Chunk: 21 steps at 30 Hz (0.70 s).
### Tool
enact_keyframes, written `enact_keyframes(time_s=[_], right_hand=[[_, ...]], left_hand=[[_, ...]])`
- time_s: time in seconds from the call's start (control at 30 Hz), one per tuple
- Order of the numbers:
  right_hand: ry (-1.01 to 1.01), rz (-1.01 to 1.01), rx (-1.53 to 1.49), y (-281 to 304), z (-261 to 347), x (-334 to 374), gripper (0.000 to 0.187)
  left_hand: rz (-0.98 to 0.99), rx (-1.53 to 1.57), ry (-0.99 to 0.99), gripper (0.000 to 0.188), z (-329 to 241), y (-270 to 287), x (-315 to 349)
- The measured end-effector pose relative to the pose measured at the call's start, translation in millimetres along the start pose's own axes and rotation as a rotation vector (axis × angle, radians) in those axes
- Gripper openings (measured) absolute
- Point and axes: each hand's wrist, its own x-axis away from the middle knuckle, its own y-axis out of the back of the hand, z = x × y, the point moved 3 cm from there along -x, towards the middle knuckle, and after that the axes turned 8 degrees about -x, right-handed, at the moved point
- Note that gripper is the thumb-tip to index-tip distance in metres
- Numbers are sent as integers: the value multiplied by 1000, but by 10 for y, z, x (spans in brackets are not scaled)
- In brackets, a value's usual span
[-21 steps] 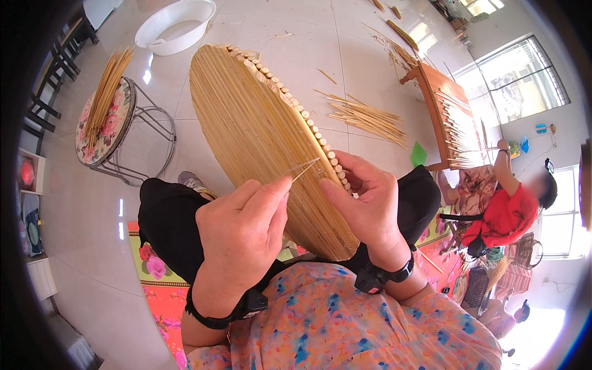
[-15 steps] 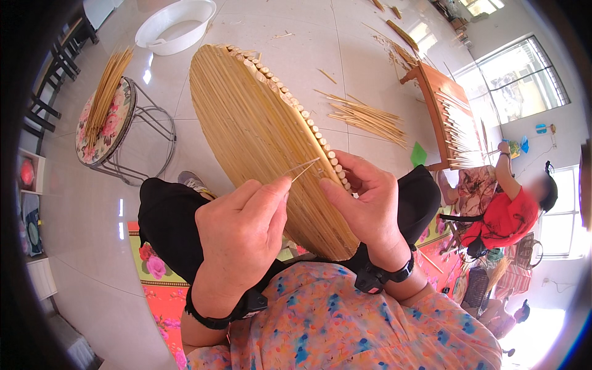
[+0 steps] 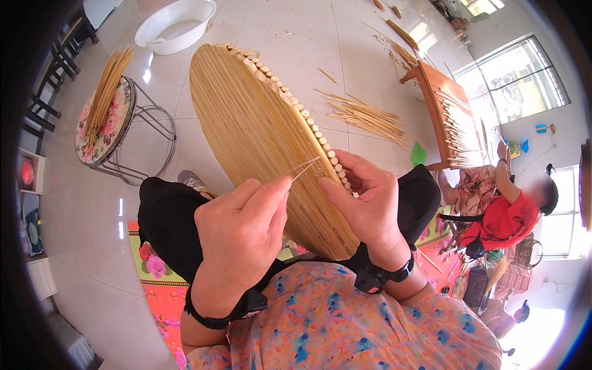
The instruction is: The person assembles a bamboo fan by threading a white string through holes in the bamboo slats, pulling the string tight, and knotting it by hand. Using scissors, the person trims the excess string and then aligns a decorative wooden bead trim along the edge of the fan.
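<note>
A long oval panel of straw-coloured stalks (image 3: 253, 129) lies tilted across my lap, laid side by side, with a row of round cut stalk ends along its right edge. At that edge my right hand (image 3: 364, 191) is closed, thumb on the panel's face and fingers around the cut ends. Over the panel's lower middle, my left hand (image 3: 243, 216) pinches a thin pale strand (image 3: 304, 166). Its far tip meets the panel close to the right thumb; whether it is a needle, thread or sliver I cannot make out.
A flowered round stool (image 3: 126, 105) holds a bundle of stalks (image 3: 106, 92) at left. Beyond are a white basin (image 3: 176, 28) and loose stalks (image 3: 364, 117) on the floor. At right, a person in red (image 3: 509, 216) sits by a brown wooden table (image 3: 435, 111) bearing stalks.
My hands, the strand and the panel look practically still. At right, the other person's hand has shifted slightly near the wooden table.
</note>
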Motion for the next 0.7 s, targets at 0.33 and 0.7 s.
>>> enact_keyframes(time_s=[0.33, 0.7], right_hand=[[-25, 3, -1, -2, 24, -4, 37], [-18, 55, 9, -99, 141, 106, 38]], left_hand=[[16, -20, -1, 14, -10, 11, -7], [39, -11, 20, 13, -14, 132, 20]])
